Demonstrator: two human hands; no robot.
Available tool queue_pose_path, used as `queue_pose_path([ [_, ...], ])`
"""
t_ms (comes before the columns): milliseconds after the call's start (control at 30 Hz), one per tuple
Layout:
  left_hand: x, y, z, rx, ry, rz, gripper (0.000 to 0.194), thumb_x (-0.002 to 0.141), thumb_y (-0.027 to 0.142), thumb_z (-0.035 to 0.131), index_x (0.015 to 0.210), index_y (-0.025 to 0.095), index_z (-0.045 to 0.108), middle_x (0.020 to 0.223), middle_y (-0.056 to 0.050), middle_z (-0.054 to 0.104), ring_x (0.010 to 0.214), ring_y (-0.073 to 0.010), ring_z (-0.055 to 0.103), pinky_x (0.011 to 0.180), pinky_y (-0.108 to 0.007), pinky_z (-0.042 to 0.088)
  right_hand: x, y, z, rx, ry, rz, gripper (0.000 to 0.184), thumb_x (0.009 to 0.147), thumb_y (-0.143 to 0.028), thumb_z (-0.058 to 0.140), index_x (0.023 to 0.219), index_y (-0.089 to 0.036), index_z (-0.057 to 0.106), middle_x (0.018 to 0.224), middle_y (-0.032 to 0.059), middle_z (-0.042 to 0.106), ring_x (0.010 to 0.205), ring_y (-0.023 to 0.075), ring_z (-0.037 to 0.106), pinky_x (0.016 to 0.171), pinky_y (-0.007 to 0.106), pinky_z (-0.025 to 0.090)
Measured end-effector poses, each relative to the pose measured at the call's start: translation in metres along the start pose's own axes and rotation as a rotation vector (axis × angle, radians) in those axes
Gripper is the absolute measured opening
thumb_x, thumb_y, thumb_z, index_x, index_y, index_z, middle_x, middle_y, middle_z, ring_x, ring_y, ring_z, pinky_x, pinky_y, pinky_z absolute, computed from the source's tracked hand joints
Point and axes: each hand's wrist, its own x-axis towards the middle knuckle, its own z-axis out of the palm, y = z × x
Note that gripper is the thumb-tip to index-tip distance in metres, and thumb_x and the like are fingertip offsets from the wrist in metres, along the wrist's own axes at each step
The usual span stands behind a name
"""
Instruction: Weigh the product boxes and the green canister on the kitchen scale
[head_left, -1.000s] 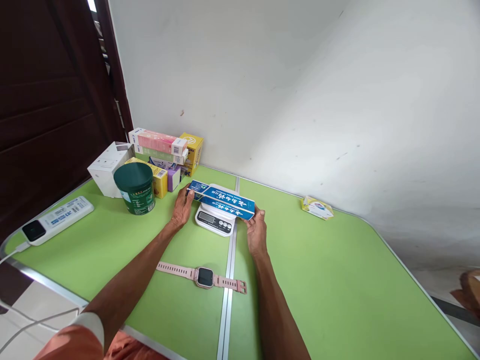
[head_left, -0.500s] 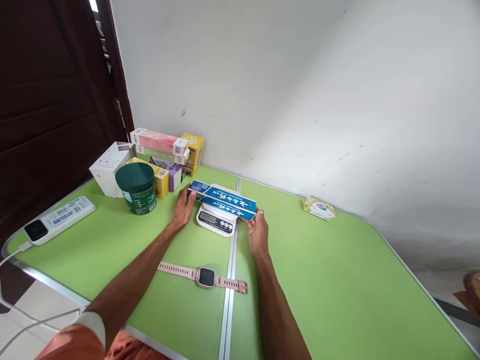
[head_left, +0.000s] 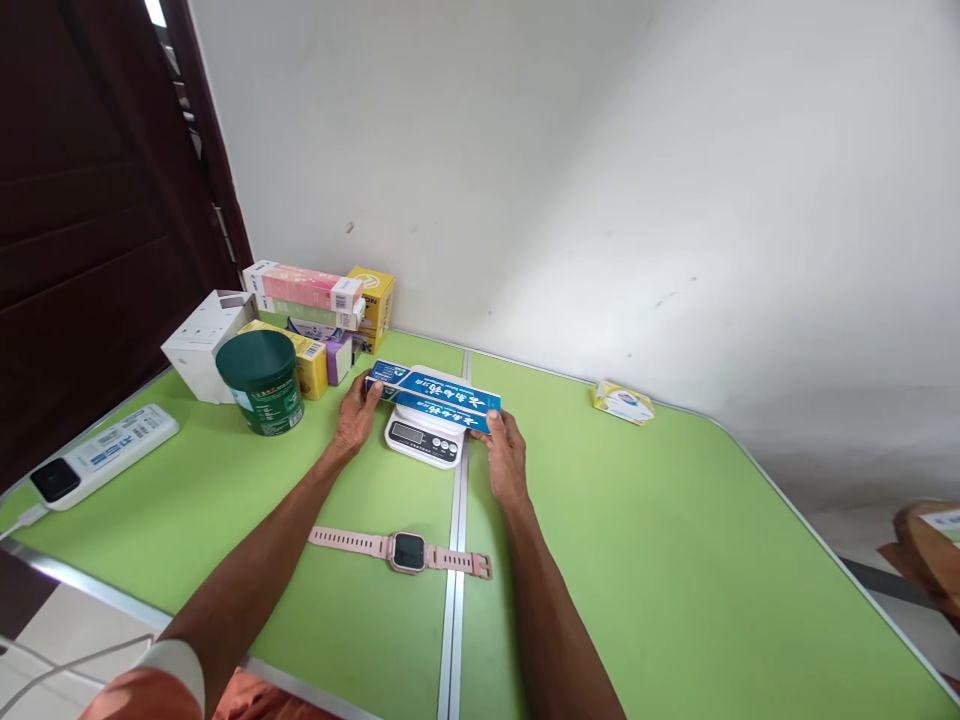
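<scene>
While the left hand (head_left: 355,413) grips one end of the blue box (head_left: 435,395) and the right hand (head_left: 505,452) the other, the box lies crosswise over the scale (head_left: 424,440); whether it touches the scale is unclear. The watch (head_left: 408,552) lies on the table (head_left: 645,580) nearer the person, and the green tub (head_left: 260,382) stands beside the yellow box (head_left: 309,368).
</scene>
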Motion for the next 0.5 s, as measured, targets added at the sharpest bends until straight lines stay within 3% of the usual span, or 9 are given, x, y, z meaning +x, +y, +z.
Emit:
queue_pose_path([
  [133,0.005,0.005,-0.002,-0.024,0.008,-0.037,0.074,0.089,0.084,0.062,0.127,0.020,0.072,0.132,-0.015,0.079,0.120,-0.0319,0.075,0.102,-0.047,0.065,-0.003,-0.006,0.006,0.033,-0.009,-0.011,0.062,0.086,-0.077,0.079,0.112,-0.022,0.078,0.114,0.0091,0.081,0.104,0.0288,0.074,0.096,0.049,0.060],
  [300,0.004,0.031,0.004,0.063,0.051,0.057,0.068,0.091,0.077,0.064,0.126,0.020,0.073,0.115,-0.012,0.081,0.107,-0.0301,0.076,0.097,-0.045,0.065,-0.001,-0.020,0.001,0.144,0.036,0.000,0.057,0.080,-0.070,0.087,0.111,-0.022,0.079,0.109,0.0071,0.081,0.098,0.0249,0.073,0.083,0.038,0.059],
  [400,-0.008,0.061,0.020,0.067,-0.012,0.081,0.066,0.094,0.067,0.066,0.137,0.018,0.067,0.117,-0.013,0.080,0.105,-0.0308,0.077,0.091,-0.045,0.066,0.000,-0.035,-0.021,0.169,0.092,-0.055,0.052,0.083,-0.068,0.086,0.109,-0.023,0.080,0.107,0.0045,0.080,0.094,0.0210,0.070,0.079,0.033,0.056],
  [500,-0.030,0.093,0.050,0.080,-0.154,0.015,0.062,0.096,0.056,0.070,0.144,0.018,0.058,0.120,-0.015,0.079,0.104,-0.0306,0.077,0.084,-0.044,0.066,-0.004,-0.047,-0.062,0.166,0.223,-0.076,0.051,0.080,-0.069,0.087,0.101,-0.024,0.078,0.100,0.0024,0.078,0.089,0.0189,0.068,0.077,0.032,0.055],
])
